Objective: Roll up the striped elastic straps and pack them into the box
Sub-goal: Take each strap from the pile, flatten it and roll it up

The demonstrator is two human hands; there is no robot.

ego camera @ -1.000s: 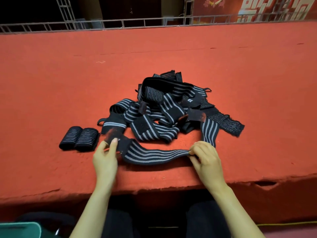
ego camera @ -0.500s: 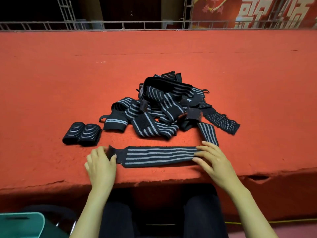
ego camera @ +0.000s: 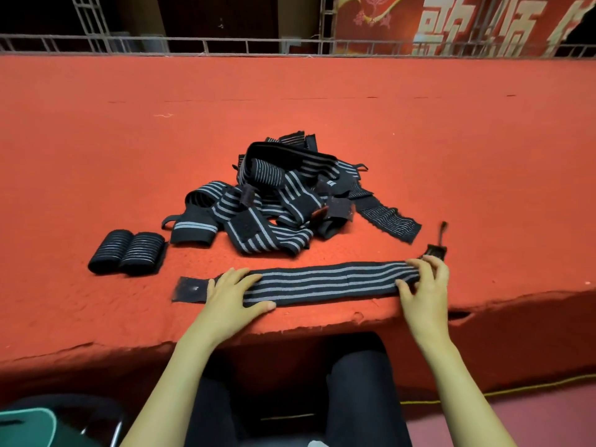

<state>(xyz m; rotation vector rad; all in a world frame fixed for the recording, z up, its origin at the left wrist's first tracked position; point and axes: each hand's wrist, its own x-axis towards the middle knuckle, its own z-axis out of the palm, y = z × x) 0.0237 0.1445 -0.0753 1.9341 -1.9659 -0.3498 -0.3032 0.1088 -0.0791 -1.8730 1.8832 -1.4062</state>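
Near the front edge of the red worktop [ego camera: 96, 150] one striped strap [ego camera: 322, 282] lies pulled out flat and straight, running left to right, which reads as the set-up for rolling: a strap laid full length and free of twists can be wound tight from one end. Left hand [ego camera: 232, 298] rests palm down on the strap toward its left end, fingers [ego camera: 248, 275] spread and lying flat on the cloth with nothing pinched between them, most likely pinning that end so it does not slide. Just beyond that hand the plain dark end patch [ego camera: 190, 288] of the strap shows bare on the felt. Right hand [ego camera: 425, 285] sits on the opposite end, its fingers curled over the top edge and the thumb against the near edge, so they close lightly on the strap end, a likely starting hold for the first turn. A small dark tab with a loop [ego camera: 437, 248] pokes out just past that hand. Behind the flat strap, well apart from it, the loose pile of straps [ego camera: 277, 204] lies tangled; several are in it, but they overlap too much to count. Left of the pile stand two finished rolls [ego camera: 127, 251], touching side by side. So the count is one strap in hand, two rolled, and an uncounted heap. No box can be identified for certain; a teal object [ego camera: 25, 427] shows at the lower left corner, below the worktop
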